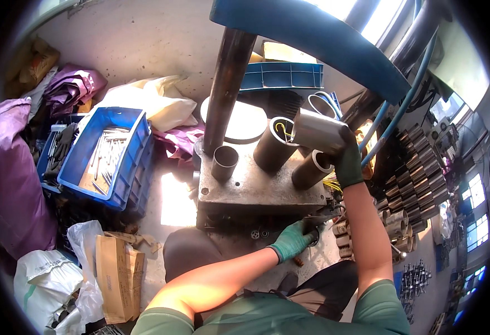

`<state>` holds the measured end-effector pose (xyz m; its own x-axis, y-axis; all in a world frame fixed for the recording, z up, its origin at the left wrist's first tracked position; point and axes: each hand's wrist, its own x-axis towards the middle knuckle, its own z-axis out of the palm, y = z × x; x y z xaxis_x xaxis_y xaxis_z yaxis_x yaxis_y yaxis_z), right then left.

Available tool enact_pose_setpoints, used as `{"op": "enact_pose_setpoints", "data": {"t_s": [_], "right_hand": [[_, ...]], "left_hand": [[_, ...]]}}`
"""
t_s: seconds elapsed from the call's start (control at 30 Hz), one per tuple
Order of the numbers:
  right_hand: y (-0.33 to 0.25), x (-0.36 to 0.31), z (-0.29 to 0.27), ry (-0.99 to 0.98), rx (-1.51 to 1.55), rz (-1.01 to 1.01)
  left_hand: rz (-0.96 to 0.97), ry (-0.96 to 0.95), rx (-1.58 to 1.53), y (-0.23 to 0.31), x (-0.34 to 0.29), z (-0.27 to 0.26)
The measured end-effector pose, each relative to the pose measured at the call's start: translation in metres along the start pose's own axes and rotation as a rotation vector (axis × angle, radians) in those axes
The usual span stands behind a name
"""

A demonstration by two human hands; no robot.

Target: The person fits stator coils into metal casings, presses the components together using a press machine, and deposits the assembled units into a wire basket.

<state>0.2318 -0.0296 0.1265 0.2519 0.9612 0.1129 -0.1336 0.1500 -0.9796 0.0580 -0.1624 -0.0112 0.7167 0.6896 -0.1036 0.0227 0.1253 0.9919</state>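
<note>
A metal cylinder is held aloft over the right part of a heavy steel worktop, tipped almost onto its side beneath the blue overhead beam. Its right end is grasped by the gloved right hand, whose grip is closed around it. The green-gloved left hand is placed low, by the front edge of the worktop; its fingertips are dark and partly lost in shadow, so whether anything is clasped by that grip cannot be told.

Three open tubes are stood on the worktop: a narrow tube to the left, a wide tube in the middle, and a leaning-looking tube to the right, just under the raised cylinder. Whether the cylinder is touched by either of the nearer two cannot be made out.

The step in hand is judged to be the carrying of the cylinder by one hand at the worktop. For the next move, a firm hold, a more upright turn of the cylinder and clearance from the tube rims seem to be called for.
</note>
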Motion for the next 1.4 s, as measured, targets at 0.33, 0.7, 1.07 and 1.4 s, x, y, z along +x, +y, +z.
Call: {"op": "enact_pose_setpoints", "data": {"t_s": [0.33,0.7,1.07,1.4], "right_hand": [[-0.041,0.057,0.05,-0.168,-0.724,-0.237],[-0.079,0.064,0.137,-0.209,-1.774,-0.321],[-0.103,0.004,0.065,-0.378,-1.437,-0.404],[-0.127,-0.217,-0.124,0.092,-1.6,-0.532]], "left_hand": [[0.172,0.059,0.158,-0.032,0.014,0.008],[-0.029,-0.098,0.038,-0.012,-0.004,0.005],[0.092,-0.135,0.168,-0.012,-0.004,0.004],[0.049,-0.039,0.108,-0.01,-0.016,0.001]]}}
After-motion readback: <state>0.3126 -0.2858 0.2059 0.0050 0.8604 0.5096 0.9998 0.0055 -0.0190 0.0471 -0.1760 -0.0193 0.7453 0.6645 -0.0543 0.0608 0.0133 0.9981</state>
